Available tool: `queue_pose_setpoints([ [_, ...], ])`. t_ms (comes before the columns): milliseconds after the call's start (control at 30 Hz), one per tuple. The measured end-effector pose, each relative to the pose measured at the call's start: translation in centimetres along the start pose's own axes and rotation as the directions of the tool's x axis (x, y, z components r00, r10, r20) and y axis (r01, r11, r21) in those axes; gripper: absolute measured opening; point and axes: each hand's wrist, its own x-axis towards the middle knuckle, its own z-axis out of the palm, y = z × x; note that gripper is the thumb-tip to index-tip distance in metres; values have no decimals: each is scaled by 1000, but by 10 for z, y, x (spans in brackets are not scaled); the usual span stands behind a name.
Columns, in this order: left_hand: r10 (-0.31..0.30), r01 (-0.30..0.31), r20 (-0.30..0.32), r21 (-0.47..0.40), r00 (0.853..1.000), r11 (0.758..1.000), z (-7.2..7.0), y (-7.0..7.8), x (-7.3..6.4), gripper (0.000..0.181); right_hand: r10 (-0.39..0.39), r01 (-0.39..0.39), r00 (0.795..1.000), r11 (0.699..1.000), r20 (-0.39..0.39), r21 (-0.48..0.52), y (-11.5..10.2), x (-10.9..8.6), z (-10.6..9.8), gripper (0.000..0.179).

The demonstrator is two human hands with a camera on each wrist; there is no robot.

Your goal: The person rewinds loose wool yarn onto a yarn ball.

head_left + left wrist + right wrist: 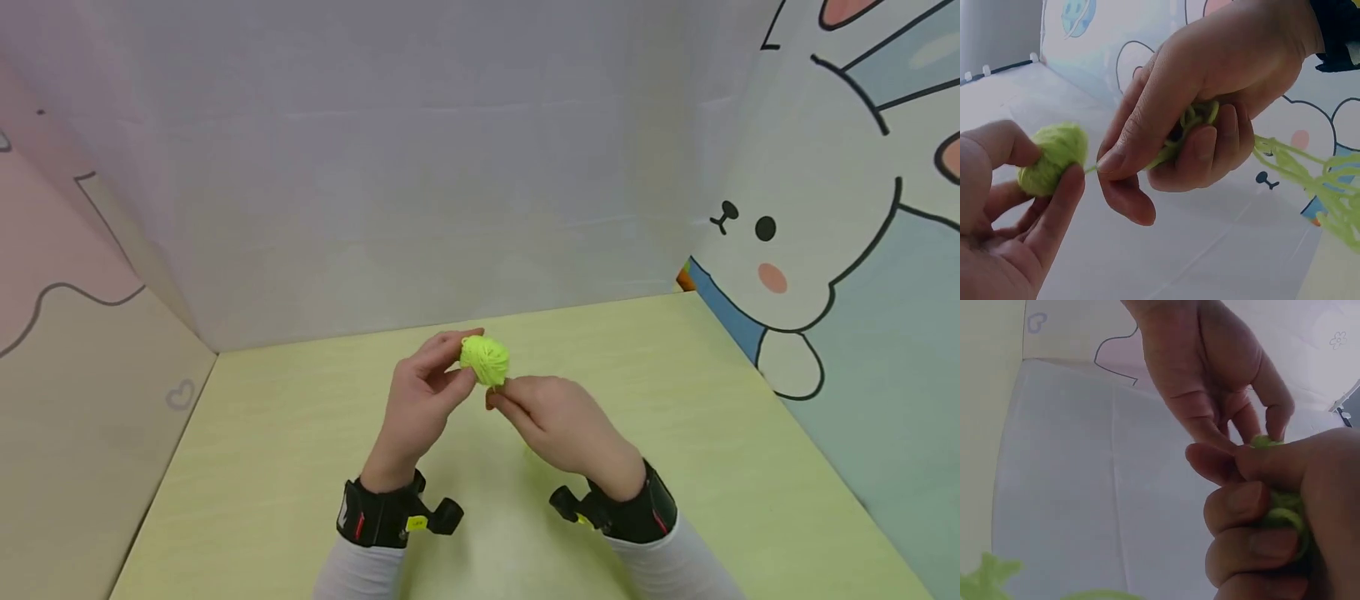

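Observation:
A small ball of neon yellow-green yarn (pixel 485 360) is held above the table between the fingertips and thumb of my left hand (pixel 425 392). In the left wrist view a single strand (pixel 1090 169) runs from the ball (pixel 1060 156) to my right hand (pixel 1191 106), whose thumb and forefinger pinch it. The other right fingers curl round a loose bunch of the same yarn (pixel 1286 515), seen in the right wrist view. More loops of yarn (pixel 1310 181) trail from the wrist side of that hand. The ball is mostly hidden behind fingers in the right wrist view.
Both hands are over a pale yellow-green table (pixel 285 467). A plain whitish curtain (pixel 420 192) stands along its far edge. Printed side panels flank it, one with a rabbit (pixel 817 233) on the right, one pink and cream (pixel 75 400) on the left. Black camera straps (pixel 375 512) wrap both wrists.

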Motion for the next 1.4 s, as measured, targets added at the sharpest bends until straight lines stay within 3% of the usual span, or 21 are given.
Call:
queue_pose_setpoints([
  [133, -29, 48, -147, 130, 989, 990, 2, 1, 2, 41, -32, 32, 999, 999, 44, -20, -5, -2, -4, 17],
  [233, -21, 72, -173, 294, 985, 953, 5, 10, 3, 42, -64, 64, 998, 998, 7, -27, -5, -6, -8, 16],
  [333, -8, 53, -107, 431, 994, 901, 8, 21, 5, 42, -111, 108, 991, 993, -78, -38, -4, -10, -13, 12],
  [433, -15, -3, 31, 496, 999, 868, 7, 29, 5, 43, -148, 143, 974, 989, -171, -42, 0, -12, -18, 7],
  [500, -31, -41, 137, 494, 990, 869, 6, 33, 5, 43, -159, 154, 962, 987, -223, -41, 2, -12, -20, 6],
  [633, -35, -105, 302, 435, 953, 894, 5, 38, 5, 43, -160, 155, 946, 987, -281, -40, 5, -12, -24, 10],
  [767, 9, -150, 384, 339, 923, 929, 4, 42, 6, 43, -157, 157, 933, 987, -322, -28, 6, -11, -26, 11],
  [933, 78, -173, 424, 190, 902, 966, 4, 44, 7, 44, -141, 150, 922, 989, -360, -3, 7, -11, -26, 13],
  [1000, 81, -152, 416, 141, 906, 978, 5, 43, 6, 43, -123, 137, 928, 991, -351, 14, 8, -10, -25, 11],
  [1100, 72, -110, 370, 82, 926, 991, 4, 34, 4, 42, -93, 103, 948, 995, -304, 15, 8, -10, -22, 11],
  [1267, 49, -57, 199, 33, 979, 998, 3, 19, 2, 40, -68, 63, 982, 997, -177, -31, 2, -9, -18, 7],
  [1400, 12, -14, 77, 28, 997, 1000, 4, 19, 4, 37, -82, 79, 989, 997, -125, -24, -3, -8, -18, 8],
])
